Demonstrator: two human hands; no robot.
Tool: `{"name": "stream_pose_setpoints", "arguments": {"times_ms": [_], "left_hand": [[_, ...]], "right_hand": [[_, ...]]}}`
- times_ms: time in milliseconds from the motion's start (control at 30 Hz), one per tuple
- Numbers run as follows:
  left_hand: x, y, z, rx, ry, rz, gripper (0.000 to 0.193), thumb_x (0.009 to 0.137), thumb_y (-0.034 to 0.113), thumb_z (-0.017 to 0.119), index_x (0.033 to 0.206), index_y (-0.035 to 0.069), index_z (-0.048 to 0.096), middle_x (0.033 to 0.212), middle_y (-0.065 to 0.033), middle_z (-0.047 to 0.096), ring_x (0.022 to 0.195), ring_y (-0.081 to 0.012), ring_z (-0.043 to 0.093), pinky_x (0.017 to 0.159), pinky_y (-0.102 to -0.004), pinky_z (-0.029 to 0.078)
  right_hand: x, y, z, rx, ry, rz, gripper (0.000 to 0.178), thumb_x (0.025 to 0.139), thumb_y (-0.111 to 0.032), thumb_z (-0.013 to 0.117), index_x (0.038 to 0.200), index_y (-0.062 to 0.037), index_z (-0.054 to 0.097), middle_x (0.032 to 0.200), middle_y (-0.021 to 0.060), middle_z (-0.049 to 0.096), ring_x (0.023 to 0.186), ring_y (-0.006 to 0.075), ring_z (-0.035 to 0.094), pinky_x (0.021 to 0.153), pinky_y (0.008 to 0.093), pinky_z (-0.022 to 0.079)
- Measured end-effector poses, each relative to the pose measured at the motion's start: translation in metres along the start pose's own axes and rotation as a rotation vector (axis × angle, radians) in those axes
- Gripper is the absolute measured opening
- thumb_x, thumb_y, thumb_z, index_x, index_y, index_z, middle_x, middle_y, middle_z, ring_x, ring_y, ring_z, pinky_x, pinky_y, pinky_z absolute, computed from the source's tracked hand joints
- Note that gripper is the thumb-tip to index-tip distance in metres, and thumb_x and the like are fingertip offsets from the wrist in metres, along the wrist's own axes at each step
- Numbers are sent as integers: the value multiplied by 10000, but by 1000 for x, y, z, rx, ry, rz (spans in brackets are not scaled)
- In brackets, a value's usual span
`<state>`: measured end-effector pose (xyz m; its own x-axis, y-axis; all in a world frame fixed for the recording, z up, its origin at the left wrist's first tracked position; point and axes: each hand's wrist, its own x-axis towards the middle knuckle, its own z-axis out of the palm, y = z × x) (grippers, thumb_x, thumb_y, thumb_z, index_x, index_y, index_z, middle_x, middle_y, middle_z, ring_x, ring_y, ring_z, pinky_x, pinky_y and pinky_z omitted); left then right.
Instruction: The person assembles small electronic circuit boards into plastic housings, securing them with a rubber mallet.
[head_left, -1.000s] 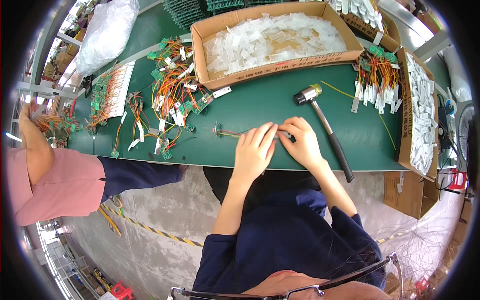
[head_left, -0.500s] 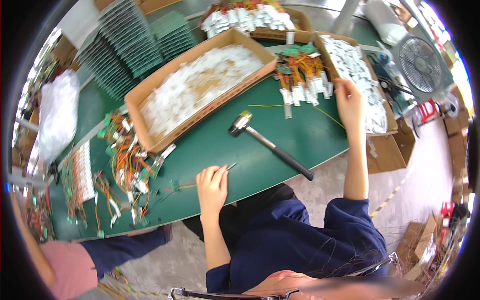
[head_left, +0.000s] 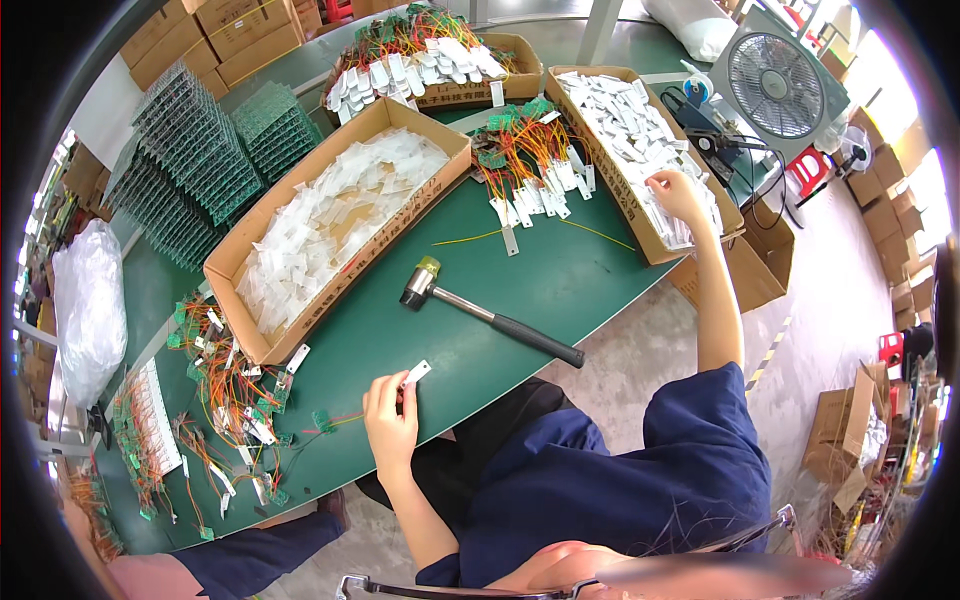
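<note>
My left hand [head_left: 390, 415] is closed near the table's front edge. A small flat white plastic piece with a hole [head_left: 418, 373] sticks out past its fingertips. From that hand a thin red and yellow wire runs left to a little green circuit board [head_left: 322, 420] on the table. My right hand [head_left: 682, 195] reaches over the cardboard box of white plastic pieces [head_left: 648, 243], fingers bent together at the pieces; whether one is between them cannot be made out. Between the hands lies a mallet [head_left: 490, 317] with a black grip and a yellow-and-black head.
A long cardboard box [head_left: 262, 345] of clear plastic pieces stands mid-table. Wired circuit boards lie in a bunch [head_left: 525, 150] and a left heap [head_left: 230, 390]. Green racks [head_left: 185, 160] are stacked behind. A fan [head_left: 775, 85] stands back right. Another person's leg [head_left: 260, 550] shows lower left.
The whole view has shifted. My right hand has gone from the box's left edge to over the white pieces. At my left fingertips a white face shows where a thin dark end was.
</note>
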<state>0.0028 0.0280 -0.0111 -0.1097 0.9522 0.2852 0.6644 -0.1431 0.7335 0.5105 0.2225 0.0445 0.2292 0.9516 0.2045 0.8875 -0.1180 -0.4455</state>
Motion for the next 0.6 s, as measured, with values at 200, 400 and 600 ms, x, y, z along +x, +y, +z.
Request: {"name": "stream_pose_setpoints", "arguments": {"times_ms": [200,400,600], "left_hand": [[-1,-2,1,29,-1,23,199,837,60,682,1034,50,661,955,-60,619,735,-210,533,703,-337,467],[-1,-4,4,28,0,30,196,841,55,677,1035,48,662,962,-66,623,740,-215,539,705,-341,470],[-2,-4,2,37,1,23,192,846,51,670,1038,45,661,954,-68,622,739,-219,543,708,-347,468]], "right_hand": [[-8,-10,-8,85,-131,-38,191,809,-180,668,907,-30,734,802,82,671,762,184,595,714,328,473],[-9,-13,-16,173,-120,136,151,804,-130,674,910,-28,706,770,52,648,765,120,583,689,271,465],[-15,-45,-14,374,170,-179,258,854,-92,636,1108,-50,646,818,32,624,719,90,565,646,245,454]]}}
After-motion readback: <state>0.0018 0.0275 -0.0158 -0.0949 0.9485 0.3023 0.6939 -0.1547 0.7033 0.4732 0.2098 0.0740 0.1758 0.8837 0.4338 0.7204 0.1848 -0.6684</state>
